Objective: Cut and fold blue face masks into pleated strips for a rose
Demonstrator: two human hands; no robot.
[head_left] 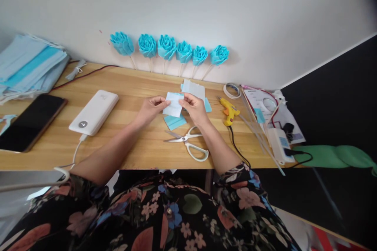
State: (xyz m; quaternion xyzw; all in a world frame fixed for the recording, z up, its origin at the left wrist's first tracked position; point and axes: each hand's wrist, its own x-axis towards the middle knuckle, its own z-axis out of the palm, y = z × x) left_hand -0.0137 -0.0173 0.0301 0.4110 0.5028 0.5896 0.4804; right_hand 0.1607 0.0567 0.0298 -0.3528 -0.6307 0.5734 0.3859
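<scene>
Between my two hands is a small square of white face-mask fabric (173,105) with a blue strip along its top edge. My left hand (153,106) pinches its left side between thumb and fingers. At its right side, my right hand (193,106) is closed on the same piece. Just below lies a blue fabric piece (175,121) on the table. Behind my right hand are more white and blue pieces (194,88), partly covered. Open-bladed scissors (184,139) with white handles lie nearer to me, partly under my right forearm.
Several blue fabric flowers (167,47) on sticks lean against the wall. A yellow glue gun (229,111), a tape roll (232,90) and a white power strip (278,145) are at right. A power bank (94,112), a phone (32,122) and stacked face masks (32,64) lie left.
</scene>
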